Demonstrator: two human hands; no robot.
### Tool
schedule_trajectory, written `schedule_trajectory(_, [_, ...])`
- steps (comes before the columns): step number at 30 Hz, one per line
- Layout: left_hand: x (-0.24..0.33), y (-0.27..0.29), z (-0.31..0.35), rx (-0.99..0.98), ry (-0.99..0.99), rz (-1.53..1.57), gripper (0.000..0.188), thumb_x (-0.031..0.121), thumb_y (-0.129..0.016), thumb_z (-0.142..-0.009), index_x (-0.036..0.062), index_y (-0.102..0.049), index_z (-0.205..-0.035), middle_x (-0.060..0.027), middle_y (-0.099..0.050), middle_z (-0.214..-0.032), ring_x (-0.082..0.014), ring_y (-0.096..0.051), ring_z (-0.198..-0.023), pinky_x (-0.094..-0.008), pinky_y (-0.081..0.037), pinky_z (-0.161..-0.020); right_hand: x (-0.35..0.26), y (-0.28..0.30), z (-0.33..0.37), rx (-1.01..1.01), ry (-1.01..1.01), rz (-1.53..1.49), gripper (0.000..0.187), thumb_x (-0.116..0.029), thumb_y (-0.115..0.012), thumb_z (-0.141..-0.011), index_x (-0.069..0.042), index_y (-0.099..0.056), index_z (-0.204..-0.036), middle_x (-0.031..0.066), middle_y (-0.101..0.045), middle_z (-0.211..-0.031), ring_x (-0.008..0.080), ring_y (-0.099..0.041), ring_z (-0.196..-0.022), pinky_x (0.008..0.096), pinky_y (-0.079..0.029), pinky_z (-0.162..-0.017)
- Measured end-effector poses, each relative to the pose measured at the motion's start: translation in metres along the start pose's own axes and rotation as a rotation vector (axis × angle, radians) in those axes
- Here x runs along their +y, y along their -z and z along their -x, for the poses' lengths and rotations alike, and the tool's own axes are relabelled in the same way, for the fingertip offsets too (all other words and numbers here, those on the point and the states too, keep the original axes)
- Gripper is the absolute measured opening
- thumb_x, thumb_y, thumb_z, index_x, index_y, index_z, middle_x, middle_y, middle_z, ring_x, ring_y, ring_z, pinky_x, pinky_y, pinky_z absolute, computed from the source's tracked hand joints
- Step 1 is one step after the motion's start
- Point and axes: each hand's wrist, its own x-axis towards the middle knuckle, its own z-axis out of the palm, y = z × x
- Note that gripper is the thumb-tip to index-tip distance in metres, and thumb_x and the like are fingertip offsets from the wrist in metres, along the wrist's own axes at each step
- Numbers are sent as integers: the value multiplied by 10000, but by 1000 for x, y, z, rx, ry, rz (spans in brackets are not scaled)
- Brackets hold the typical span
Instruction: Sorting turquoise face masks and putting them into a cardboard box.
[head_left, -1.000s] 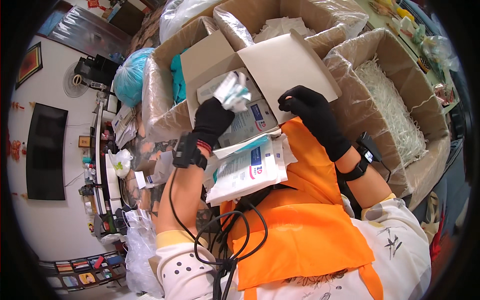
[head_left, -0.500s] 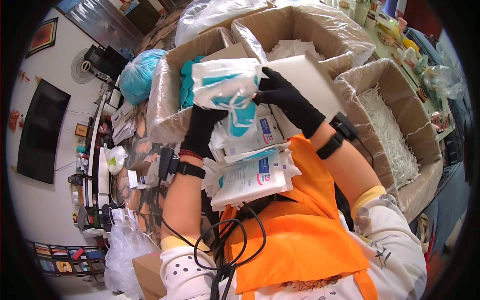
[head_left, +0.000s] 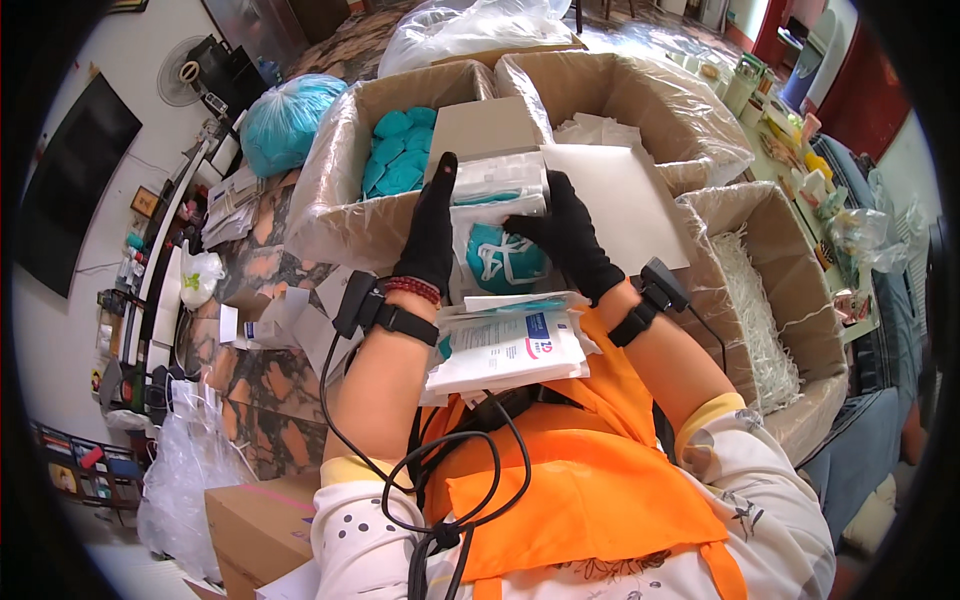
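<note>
Clear-fronted pouches hold folded teal face masks (head_left: 503,258) with white straps. My left hand (head_left: 430,230), in a black glove, grips their left side, thumb up and fingers mostly hidden. On the right side, my gloved right hand (head_left: 575,240) grips them, thumb across the front. The packs are at an open carton, whose white flap (head_left: 615,205) spreads to the right and grey-brown flap (head_left: 485,130) stands behind; how deep they sit is hidden. Close to my body, a stack of white printed mask packs (head_left: 510,350) rests over my orange apron.
A lined box of loose teal masks (head_left: 400,150) stands far left. Behind is a lined box with white papers (head_left: 598,132); another at right holds shredded white filler (head_left: 755,310). A blue bag (head_left: 290,125) lies at left. Black cables (head_left: 460,480) hang over my apron.
My hands have lowered the mask packs from above the carton and turned them. My right hand has moved down beside them. The head view has shifted, exposing more loose masks.
</note>
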Motion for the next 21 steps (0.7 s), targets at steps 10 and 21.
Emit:
schedule_trajectory(10, [-32, 6, -12, 139, -229, -312, 322, 238, -613, -930, 16, -632, -1163, -133, -686, -1049, -229, -644, -942, -344, -493, -863, -2, -10, 13, 90, 143, 19, 652, -179, -850, -788, -69, -489, -1320, 122, -651, -1198, 226, -643, -1104, 354, -537, -927])
schedule_trajectory(21, [-55, 25, 0, 173, -150, -415, 364, 351, -577, -964, 20, -686, -1070, -94, -671, -999, -211, -637, -946, -331, -478, -849, -24, 10, 8, -343, 481, 169, 469, -209, -877, -765, -31, -678, -1151, 131, -732, -1022, 234, -710, -950, 337, -552, -868])
